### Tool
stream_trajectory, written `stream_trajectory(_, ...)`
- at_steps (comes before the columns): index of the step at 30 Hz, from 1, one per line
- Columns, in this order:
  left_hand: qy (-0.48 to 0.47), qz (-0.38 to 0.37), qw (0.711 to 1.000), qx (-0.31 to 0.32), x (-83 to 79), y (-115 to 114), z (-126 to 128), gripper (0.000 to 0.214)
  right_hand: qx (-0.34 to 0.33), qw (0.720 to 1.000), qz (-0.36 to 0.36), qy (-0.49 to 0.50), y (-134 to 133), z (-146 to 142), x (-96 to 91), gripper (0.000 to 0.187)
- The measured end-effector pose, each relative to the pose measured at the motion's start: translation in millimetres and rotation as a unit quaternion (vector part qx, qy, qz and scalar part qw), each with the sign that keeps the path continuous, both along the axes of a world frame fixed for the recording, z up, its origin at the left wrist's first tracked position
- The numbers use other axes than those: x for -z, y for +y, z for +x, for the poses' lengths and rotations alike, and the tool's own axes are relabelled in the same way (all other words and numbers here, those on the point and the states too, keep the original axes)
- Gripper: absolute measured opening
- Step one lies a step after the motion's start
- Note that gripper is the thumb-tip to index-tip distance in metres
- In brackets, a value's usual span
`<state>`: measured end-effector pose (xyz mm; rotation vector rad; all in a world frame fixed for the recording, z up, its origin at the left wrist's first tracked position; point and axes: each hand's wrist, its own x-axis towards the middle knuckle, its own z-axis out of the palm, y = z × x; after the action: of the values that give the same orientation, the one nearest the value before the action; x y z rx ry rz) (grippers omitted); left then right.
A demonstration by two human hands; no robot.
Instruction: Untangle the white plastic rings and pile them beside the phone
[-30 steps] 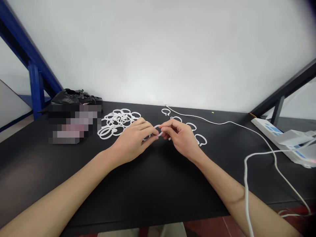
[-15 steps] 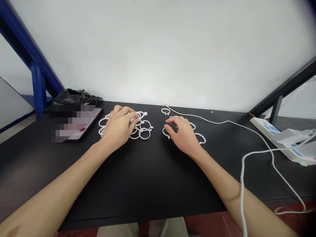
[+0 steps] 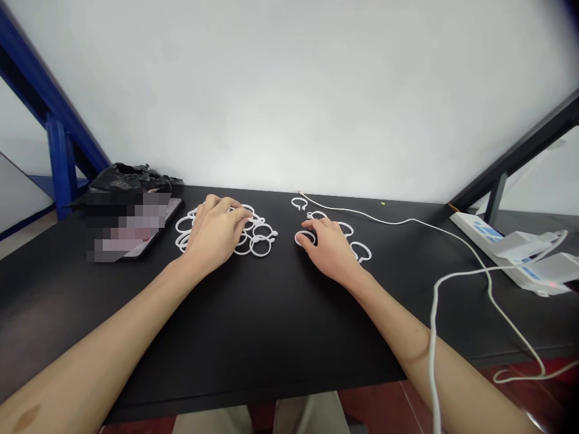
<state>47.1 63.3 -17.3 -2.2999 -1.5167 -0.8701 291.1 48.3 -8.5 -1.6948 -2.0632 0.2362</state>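
Observation:
My left hand [image 3: 212, 232] is over a cluster of white plastic curtain rings [image 3: 261, 246]. Its thumb and forefinger close on a curtain ring [image 3: 256, 218] at the cluster's far right side, and the palm hides part of the cluster. To the right, my right hand [image 3: 329, 244] hovers low with thumb and fingers apart. Its thumb overlaps a curtain ring [image 3: 297, 241] lying on the table; contact is unclear. Beyond and beside that hand lie several looser rings, one at the back [image 3: 298, 202], and one on the right [image 3: 364, 250] with knobbed ends.
The black table [image 3: 253, 337] meets a pale wall. At left lie a dark-edged tablet-like device [image 3: 169, 220], partly blurred out, and a black plastic bag [image 3: 129, 178]. A white power strip [image 3: 493, 241] with plugs sits at right; its white cable [image 3: 434, 337] crosses my right forearm.
The ring at my left fingertips has tilted and dropped lower. My right hand has shifted slightly, and more of the ring by its thumb shows. The whole view has slid slightly left.

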Motion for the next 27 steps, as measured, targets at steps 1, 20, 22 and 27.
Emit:
stream_trajectory(1,-0.002,0.0,1.0,-0.002,-0.9,-1,1,0.027,0.0,1.0,0.004,-0.003,1,1,0.6,0.03)
stream_trajectory(20,-0.033,-0.045,0.983,0.175,-10.7,-23,25,0.022,-0.029,0.999,-0.01,-0.026,0,2,-4.3,0.012)
stream_trajectory(22,-0.029,-0.048,0.98,0.189,-10.4,-24,26,0.021,-0.05,0.998,-0.01,-0.027,0,2,-3.9,0.011)
stream_trajectory(27,-0.03,-0.07,0.967,0.243,-13.2,-30,30,0.015,-0.136,0.989,-0.003,0.054,-5,-4,-7.4,0.013)
